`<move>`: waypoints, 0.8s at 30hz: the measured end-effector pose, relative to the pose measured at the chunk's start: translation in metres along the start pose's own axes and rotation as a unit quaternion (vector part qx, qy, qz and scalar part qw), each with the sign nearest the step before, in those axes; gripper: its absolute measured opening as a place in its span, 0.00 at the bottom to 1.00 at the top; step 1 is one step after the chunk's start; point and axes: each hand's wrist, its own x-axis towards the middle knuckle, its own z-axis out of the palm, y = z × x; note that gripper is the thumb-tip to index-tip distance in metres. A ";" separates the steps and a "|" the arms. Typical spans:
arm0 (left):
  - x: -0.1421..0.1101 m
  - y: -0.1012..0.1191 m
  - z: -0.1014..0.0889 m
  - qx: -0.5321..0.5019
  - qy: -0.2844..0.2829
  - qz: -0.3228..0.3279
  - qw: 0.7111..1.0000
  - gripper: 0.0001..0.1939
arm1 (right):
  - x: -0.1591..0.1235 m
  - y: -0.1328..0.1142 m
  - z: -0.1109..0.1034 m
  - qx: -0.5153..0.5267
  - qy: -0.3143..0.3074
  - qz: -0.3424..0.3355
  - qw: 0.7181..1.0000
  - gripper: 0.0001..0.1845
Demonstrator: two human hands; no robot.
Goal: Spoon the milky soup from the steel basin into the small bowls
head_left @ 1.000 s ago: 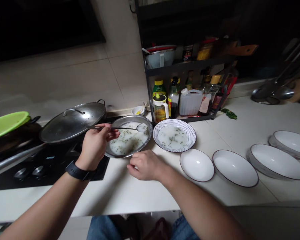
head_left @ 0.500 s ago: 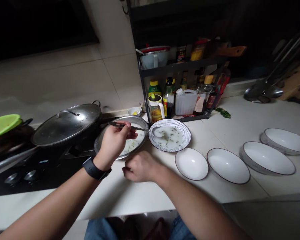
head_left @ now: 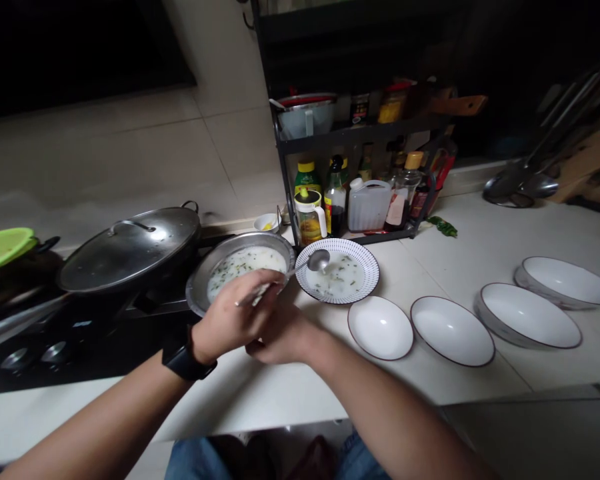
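The left hand point(head_left: 235, 313) grips a metal spoon point(head_left: 319, 261) by its slim handle, fingers closed around it, with the spoon's rounded bowl held over the rim of a blue-striped white plate point(head_left: 360, 280) of milky, green-flecked porridge. The right hand point(head_left: 283, 337) lies loosely curled just below the left, holding nothing visible. A steel basin point(head_left: 195, 293) of the same porridge sits just beside the plate. Four smooth white oval dishes point(head_left: 380, 328) line the counter point(head_left: 230, 407) rightward, with open room along its front edge.
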 end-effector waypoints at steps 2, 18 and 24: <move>-0.002 -0.007 -0.003 -0.008 0.082 -0.085 0.993 0.09 | -0.001 -0.001 -0.002 -0.010 0.011 -0.001 1.000 0.14; -0.031 -0.066 -0.024 0.085 0.157 -0.317 0.931 0.14 | -0.005 0.000 0.002 -0.014 0.066 -0.003 0.998 0.16; -0.032 -0.083 -0.017 -0.099 0.223 -0.382 0.891 0.15 | -0.005 0.000 0.004 -0.013 0.069 -0.005 0.998 0.16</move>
